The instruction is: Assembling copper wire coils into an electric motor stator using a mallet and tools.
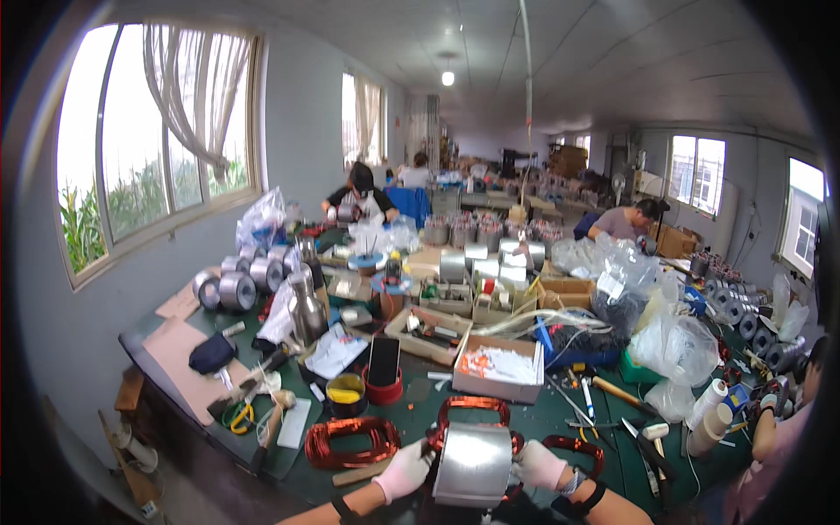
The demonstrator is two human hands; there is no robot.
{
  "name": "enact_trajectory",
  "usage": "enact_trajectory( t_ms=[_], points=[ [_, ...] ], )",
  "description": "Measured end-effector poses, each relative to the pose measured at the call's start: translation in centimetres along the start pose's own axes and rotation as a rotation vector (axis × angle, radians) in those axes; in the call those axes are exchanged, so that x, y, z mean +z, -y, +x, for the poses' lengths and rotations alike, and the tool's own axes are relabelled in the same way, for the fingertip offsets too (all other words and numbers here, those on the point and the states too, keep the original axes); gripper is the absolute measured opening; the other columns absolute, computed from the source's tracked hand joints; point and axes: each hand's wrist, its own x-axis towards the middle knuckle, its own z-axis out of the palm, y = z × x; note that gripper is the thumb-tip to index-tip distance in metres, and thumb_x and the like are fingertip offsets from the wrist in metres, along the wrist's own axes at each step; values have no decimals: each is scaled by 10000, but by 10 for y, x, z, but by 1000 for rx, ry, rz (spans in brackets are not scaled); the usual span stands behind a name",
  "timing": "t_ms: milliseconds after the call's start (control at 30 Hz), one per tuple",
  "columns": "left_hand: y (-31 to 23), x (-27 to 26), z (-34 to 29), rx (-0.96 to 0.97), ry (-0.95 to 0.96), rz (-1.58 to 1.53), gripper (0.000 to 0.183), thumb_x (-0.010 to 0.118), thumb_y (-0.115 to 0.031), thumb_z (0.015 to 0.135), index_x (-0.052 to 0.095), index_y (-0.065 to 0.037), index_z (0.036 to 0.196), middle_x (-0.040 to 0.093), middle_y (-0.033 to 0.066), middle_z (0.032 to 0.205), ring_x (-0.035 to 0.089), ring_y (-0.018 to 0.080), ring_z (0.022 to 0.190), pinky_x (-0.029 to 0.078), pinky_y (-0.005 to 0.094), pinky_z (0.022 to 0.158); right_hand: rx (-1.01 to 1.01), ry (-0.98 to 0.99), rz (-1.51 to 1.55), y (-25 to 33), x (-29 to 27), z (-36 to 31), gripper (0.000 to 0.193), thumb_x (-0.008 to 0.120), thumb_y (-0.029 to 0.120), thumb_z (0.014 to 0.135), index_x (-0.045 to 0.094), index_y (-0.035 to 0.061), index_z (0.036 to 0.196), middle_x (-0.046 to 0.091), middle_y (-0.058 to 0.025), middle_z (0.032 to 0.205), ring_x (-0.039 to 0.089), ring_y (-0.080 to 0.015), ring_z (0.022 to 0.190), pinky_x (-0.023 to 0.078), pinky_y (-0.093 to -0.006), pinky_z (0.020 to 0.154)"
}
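Green tabletop, silver cylinder between 2 gloved hands

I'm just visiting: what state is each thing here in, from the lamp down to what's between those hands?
Ceiling lamp: lit
Nearest curtain: gathered aside
Metal flask: standing
Phone: propped up, screen dark
Box of white pieces: open
Leftmost copper-coloured coil: wound, lying flat
Metal cylinder: on its side
Left hand: gloved, at cylinder's left end
Right hand: gloved, at its right end
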Motion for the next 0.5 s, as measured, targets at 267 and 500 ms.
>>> enact_trajectory(
  t_ms=[267,500],
  points=[
    [-41,-29,8,108,-68,373,207,619,-119,924,600,3,1090,665,262,974,653,467,927,535,514,786,100,129,307,29,-25,17,116,663,-11,831,744,-49,905,738,-182,769,657,-218,617,556,-349,651],
    [-27,-37,7,176,22,343,163,584,-46,881,661,-32,1024,653,187,883,666,406,843,543,493,747,146,224,297,29,-29,12,420,727,40,862,664,-2,1274,739,-196,1137,731,-294,1008,566,-369,893]
  ],
)
